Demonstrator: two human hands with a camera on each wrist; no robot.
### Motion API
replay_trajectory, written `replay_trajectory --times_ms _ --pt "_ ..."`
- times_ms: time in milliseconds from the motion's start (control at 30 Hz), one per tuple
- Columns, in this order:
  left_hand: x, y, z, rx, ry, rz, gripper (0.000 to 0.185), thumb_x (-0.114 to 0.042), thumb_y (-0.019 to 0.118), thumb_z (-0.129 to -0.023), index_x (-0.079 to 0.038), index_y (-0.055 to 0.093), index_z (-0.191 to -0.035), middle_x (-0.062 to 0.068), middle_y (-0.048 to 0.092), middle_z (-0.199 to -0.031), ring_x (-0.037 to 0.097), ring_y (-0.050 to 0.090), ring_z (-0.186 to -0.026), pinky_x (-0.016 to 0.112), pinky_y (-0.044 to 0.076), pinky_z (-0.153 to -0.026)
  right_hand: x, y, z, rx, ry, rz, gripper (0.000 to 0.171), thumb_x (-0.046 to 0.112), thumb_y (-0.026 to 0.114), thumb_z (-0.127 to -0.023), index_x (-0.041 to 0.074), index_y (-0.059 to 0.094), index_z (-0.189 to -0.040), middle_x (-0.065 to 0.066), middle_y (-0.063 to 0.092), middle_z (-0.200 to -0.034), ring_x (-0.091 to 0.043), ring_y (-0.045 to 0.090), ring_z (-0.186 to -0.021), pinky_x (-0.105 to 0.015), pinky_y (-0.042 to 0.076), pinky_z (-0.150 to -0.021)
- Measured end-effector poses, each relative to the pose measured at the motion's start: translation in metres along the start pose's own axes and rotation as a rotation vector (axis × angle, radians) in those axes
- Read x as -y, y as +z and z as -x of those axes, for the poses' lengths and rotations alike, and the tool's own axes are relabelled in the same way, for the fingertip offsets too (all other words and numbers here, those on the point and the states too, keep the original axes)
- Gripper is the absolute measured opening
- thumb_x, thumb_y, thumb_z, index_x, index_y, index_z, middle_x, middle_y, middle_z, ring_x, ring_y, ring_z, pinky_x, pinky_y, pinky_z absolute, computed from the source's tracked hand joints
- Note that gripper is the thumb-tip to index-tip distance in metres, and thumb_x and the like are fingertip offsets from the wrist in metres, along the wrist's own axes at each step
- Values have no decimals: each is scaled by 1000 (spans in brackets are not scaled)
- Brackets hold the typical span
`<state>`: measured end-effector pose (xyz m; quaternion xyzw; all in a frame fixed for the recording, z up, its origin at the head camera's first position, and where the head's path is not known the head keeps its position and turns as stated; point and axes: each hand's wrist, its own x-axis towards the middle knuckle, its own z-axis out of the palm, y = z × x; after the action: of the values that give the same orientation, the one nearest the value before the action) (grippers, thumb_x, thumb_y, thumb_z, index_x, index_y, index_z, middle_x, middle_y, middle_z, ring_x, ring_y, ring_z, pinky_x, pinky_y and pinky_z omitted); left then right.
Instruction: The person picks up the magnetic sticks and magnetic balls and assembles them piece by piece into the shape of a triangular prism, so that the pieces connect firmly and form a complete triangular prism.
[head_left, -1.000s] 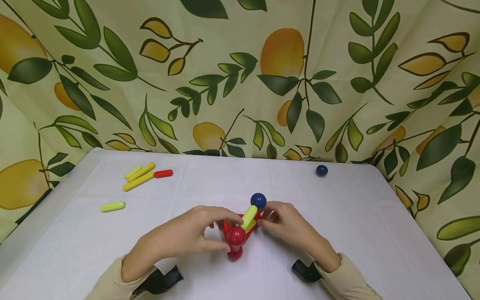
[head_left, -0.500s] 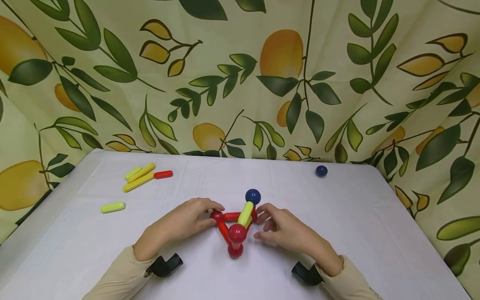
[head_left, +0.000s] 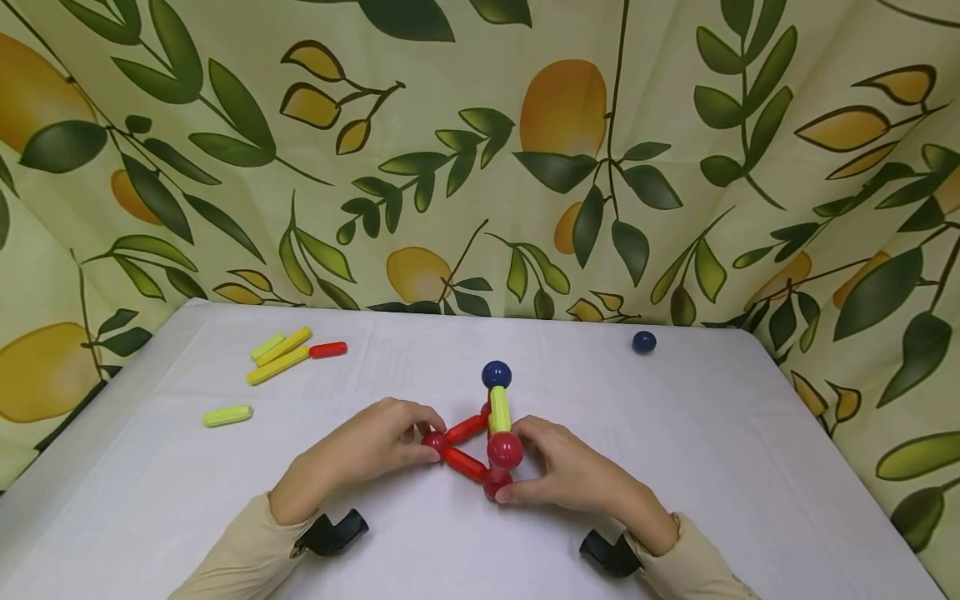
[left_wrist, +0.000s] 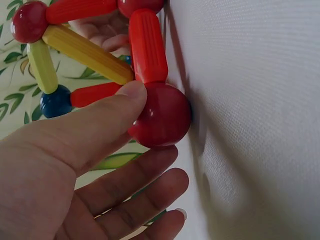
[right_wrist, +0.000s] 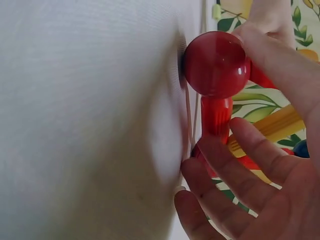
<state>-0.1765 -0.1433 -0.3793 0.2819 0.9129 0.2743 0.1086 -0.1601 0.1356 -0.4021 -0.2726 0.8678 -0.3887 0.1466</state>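
A small frame of red sticks [head_left: 465, 464] and red balls stands on the white table [head_left: 675, 467] in the head view. A yellow-green stick [head_left: 499, 408] leans up from it to a blue ball [head_left: 496, 374] at the top. My left hand [head_left: 423, 442] pinches the left corner's red ball [head_left: 433, 442]; in the left wrist view my thumb lies on that red ball [left_wrist: 160, 115]. My right hand [head_left: 513, 479] grips the front of the frame, with fingertips on the lower red ball [head_left: 495, 483] under the upper red ball [head_left: 505, 450]. The right wrist view shows a red ball [right_wrist: 216, 64] against the table.
Two yellow sticks [head_left: 279, 354] and a short red stick [head_left: 327, 349] lie at the back left, with a light green stick [head_left: 227, 414] nearer. A loose blue ball [head_left: 643, 342] sits at the back right. A leaf-and-fruit patterned cloth hangs behind the table.
The frame has turned, so the blue ball now stands higher and farther back. My left hand went to the left corner ball and my right hand closed on the front balls.
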Motion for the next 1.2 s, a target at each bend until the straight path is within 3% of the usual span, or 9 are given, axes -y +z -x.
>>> replay_trajectory --times_ms 200,333,567,800,1000,1200 --pt "0 1 0 15 12 29 23 -24 79 -85 -17 73 -106 -11 64 -80 5 55 -73 21 48 -64 -1 0 -2 4 3 -3 48 40 86 -74 20 61 -110 11 64 -101 -12 56 -95 -27 48 -81" --pt "4 -1 0 15 0 52 22 -26 72 -91 -15 72 -109 -12 66 -82 5 57 -78 22 49 -70 -1 -2 -2 13 19 -4 43 35 85 -76 20 63 -110 11 64 -100 -12 57 -95 -28 50 -82" --pt "16 -10 1 -86 -94 18 24 -24 68 -94 -13 71 -115 -6 68 -97 10 59 -91 27 52 -79 -3 -8 -2 -3 24 17 39 22 81 -79 15 66 -115 10 67 -105 -12 59 -102 -38 51 -94" --pt "31 -18 3 -195 -117 -11 27 -18 69 -92 -11 70 -119 1 70 -108 17 60 -96 36 52 -85 -7 -10 -3 -10 33 26 33 17 78 -80 14 66 -110 8 66 -99 -13 58 -93 -28 52 -86" --pt "45 -24 5 -279 -131 -38 30 -14 68 -92 -7 68 -121 9 70 -116 23 61 -100 42 51 -87 -9 -12 -3 -8 34 23 24 15 75 -81 17 66 -103 9 66 -91 -12 60 -87 -26 52 -82" --pt "58 -32 5 -333 -168 -48 33 -12 68 -92 -6 66 -124 12 69 -113 28 60 -100 44 50 -86 -10 -16 -2 -3 43 21 23 11 74 -82 15 66 -103 8 67 -89 -12 60 -81 -24 53 -75"
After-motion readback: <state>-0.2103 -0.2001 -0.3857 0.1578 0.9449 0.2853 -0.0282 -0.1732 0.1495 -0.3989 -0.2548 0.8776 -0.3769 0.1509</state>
